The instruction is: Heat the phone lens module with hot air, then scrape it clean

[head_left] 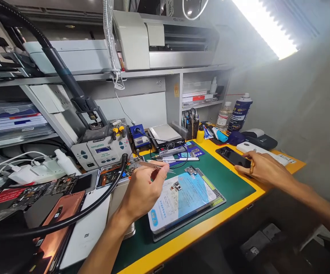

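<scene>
Closed round metal tweezers, my left hand is above the left edge of a blue and white box. A small camera module lies on the box, and another small metal part rests near its back edge. My right hand is at the right, with a thin gold-coloured tool between its fingers. Those fingers touch the near end of a dark phone lying on the table.
Phone housings and circuit boards crowd the left side. A black hose curves across them. Behind stand a rework station, a yellow bottle and a spray can. A green mat covers the table's middle.
</scene>
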{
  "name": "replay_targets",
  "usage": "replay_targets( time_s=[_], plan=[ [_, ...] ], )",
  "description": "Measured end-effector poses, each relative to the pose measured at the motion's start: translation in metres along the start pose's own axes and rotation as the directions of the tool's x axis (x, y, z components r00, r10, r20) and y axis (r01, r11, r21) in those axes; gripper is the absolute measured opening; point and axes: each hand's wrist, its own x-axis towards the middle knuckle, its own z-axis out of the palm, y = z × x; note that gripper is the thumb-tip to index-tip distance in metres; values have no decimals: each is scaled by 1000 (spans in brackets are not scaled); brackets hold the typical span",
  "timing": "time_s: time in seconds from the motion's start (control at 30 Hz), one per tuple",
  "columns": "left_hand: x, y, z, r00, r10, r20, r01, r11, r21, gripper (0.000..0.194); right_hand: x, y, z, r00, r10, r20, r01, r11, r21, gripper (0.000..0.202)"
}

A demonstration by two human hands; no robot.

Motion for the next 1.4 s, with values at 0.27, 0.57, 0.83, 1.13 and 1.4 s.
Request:
replay_targets(
  time_s=[0.27, 0.57, 0.83, 1.13, 1.4],
  plan=[
    [1, 0, -11, 998, -38, 50, 36, 999, 27, 36, 4, -87, -57, 943, -315, 107, 173, 740, 650, 60],
    [-3, 4, -13, 989, -57, 140, 39, 991, 125, 27, 22, -176, -12, 693, -652, 308, -199, 238, 951, 32],
    [-8, 5, -10, 983, 75, 166, -107, 975, 193, 17, 0, -164, 19, 714, -563, 417, -311, 279, 909, 12],
    [-7, 10, -9, 983, 124, 136, -156, 953, 260, 14, 3, -155, 10, 894, -385, 230, -192, 137, 972, 14],
    [-8, 5, -8, 981, 173, 89, -191, 945, 264, 13, 32, -150, 5, 892, -440, 105, 124, 460, 879, 39]
  ],
)
